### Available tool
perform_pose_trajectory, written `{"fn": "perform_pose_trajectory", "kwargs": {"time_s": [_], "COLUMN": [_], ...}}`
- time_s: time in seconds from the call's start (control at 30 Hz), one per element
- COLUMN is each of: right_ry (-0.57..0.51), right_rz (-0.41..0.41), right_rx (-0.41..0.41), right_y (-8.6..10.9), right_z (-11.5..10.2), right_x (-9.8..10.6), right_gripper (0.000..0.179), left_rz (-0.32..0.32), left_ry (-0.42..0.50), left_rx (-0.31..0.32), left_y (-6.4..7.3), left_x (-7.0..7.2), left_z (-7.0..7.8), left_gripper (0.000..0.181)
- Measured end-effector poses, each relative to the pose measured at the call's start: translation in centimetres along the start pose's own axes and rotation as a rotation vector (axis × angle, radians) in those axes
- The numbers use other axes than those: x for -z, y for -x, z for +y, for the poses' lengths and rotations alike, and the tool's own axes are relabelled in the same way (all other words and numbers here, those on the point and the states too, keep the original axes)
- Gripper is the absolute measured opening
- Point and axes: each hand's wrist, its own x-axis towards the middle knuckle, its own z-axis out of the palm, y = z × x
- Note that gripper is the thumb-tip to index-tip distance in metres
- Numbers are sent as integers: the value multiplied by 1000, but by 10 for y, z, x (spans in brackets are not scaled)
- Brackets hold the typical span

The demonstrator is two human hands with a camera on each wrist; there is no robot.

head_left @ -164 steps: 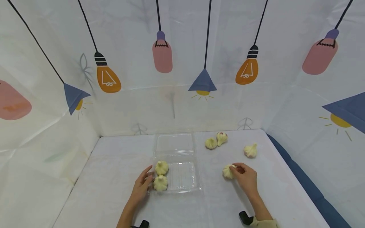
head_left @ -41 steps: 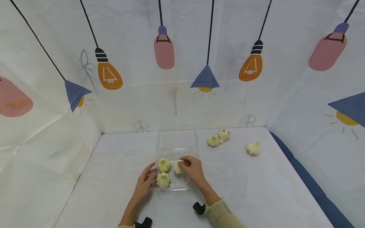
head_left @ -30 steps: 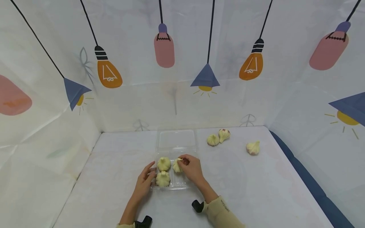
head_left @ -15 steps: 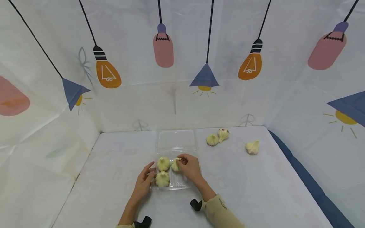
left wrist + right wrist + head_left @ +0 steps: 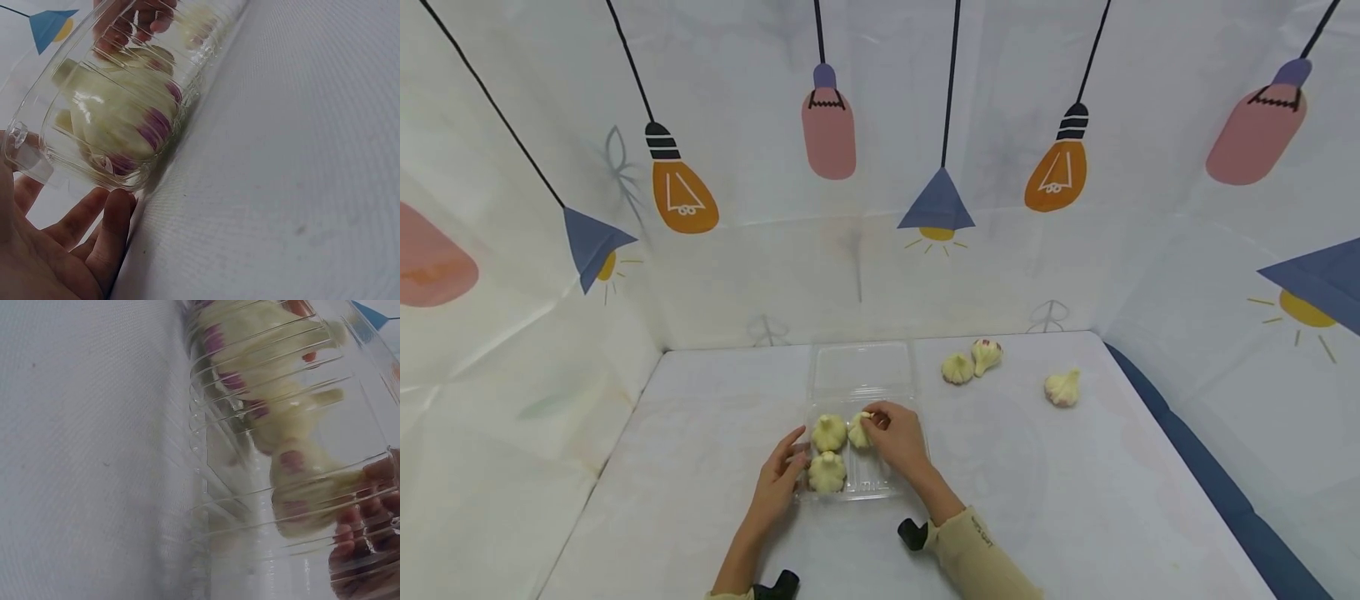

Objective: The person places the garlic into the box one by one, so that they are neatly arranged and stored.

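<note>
In the head view my right hand (image 5: 897,437) pinches a garlic bulb (image 5: 859,432) by its stem, inside a clear plastic clamshell box (image 5: 872,492). This bulb is beside the rear one of two other bulbs, a rear garlic bulb (image 5: 829,432) and a front garlic bulb (image 5: 827,472), which fill the left side of the box. My left hand (image 5: 778,479) touches the box's left wall with its fingers spread and fairly straight. Through the box wall (image 5: 47,134) in the left wrist view, a purple-streaked garlic bulb (image 5: 122,112) shows close by. The right wrist view shows my right fingers (image 5: 369,531) through the plastic.
The box's lid (image 5: 862,369) lies folded back on the white table (image 5: 715,417). To its right are a small garlic bulb (image 5: 957,368), a red-marked garlic bulb (image 5: 987,356) and a garlic bulb (image 5: 1063,388) farther right. A patterned cloth wall (image 5: 865,275) closes off the back.
My right hand has carried a garlic bulb from the table at the right into the box, then shifted it slightly left, close to the rear bulb. My left hand has stayed at the box's left side.
</note>
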Motion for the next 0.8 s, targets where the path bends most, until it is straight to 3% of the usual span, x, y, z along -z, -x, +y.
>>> {"fn": "perform_pose_trajectory", "kwargs": {"time_s": [0.37,0.57,0.8], "right_ry": [-25,-12,-14], "right_rz": [-14,-32,-23], "right_rx": [2,-31,-5], "right_y": [-5,-5,-5], "right_z": [1,2,4], "right_x": [0,0,-1], "right_gripper": [10,9,9], "left_rz": [-8,-4,-2], "left_ry": [-11,-16,-11], "left_rx": [-19,5,-1], "left_y": [-2,0,-1], "left_x": [0,0,-1], "left_z": [-4,-3,-3], "left_gripper": [45,45,44]}}
